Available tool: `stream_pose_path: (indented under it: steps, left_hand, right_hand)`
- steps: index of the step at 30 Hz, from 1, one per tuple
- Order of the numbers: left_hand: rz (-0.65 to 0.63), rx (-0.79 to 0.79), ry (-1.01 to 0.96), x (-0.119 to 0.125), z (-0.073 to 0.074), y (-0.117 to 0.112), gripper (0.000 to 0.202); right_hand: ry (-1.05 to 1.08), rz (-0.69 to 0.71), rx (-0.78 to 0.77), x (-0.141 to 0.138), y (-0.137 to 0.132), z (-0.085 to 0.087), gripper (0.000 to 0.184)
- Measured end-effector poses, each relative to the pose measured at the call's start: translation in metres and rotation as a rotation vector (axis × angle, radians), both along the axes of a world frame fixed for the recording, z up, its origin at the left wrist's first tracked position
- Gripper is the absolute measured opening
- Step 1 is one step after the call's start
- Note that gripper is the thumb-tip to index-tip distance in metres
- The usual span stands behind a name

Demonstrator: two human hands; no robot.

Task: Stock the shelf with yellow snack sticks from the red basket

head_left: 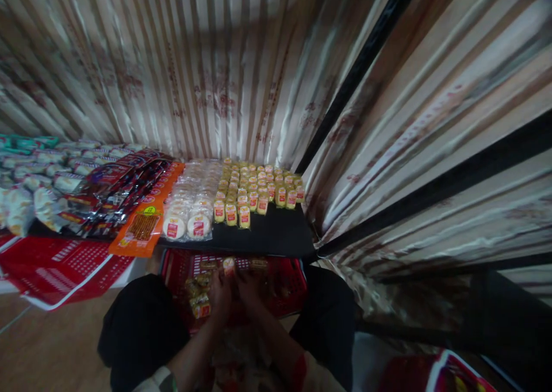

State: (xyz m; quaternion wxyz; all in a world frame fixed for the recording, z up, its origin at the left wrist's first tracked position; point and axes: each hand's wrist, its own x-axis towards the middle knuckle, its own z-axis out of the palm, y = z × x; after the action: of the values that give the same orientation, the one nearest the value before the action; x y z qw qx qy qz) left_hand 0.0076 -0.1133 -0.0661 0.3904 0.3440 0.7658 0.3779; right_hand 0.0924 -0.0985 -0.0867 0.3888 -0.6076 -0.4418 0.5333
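A small wrapped cake [229, 264] with a red and white label is held up between my two hands, over a red plastic basket [298, 300]. My left hand [220, 291] closes on its left side. My right hand [247, 285] meets it from the right, fingers bent; the dim light blurs the fingertips. More gold-wrapped cakes [200, 306] lie in the basket beside my left hand. Beyond, rows of the same wrapped cakes [244, 217] stand on a black shelf [276, 231].
Left along the shelf are round white packaged cakes [199, 226], an orange snack packet [140, 231], dark packets [114, 179] and white-wrapped packs [47, 208]. Another red basket [64, 271] stands at left. Black bars [431, 191] and a striped curtain [215, 64] border the space.
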Motion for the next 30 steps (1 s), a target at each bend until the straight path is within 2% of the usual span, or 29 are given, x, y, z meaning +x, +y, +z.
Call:
stream_pose_path:
  steps: [3, 8, 15, 21, 30]
  left_hand:
    - [-0.044, 0.069, -0.032, 0.007, 0.011, -0.003, 0.038]
    - [-0.13, 0.163, -0.027, 0.017, 0.037, -0.007, 0.039]
    - [-0.214, 0.342, 0.046, 0.042, 0.072, 0.009, 0.041]
    - [-0.267, 0.431, 0.099, 0.071, 0.089, 0.043, 0.039]
    - [-0.376, 0.251, 0.198, 0.107, 0.111, 0.097, 0.043]
  right_hand:
    - [-0.13, -0.003, 0.083, 0.01, -0.007, 0.015, 0.033]
    - [-0.237, -0.009, 0.174, 0.023, -0.014, 0.044, 0.039]
    - [-0.207, -0.052, 0.308, 0.049, 0.0, 0.079, 0.039]
    - [-0.241, -0.194, 0.385, 0.077, 0.035, 0.088, 0.036]
    - [-0.427, -0.283, 0.393, 0.108, 0.093, 0.089, 0.036]
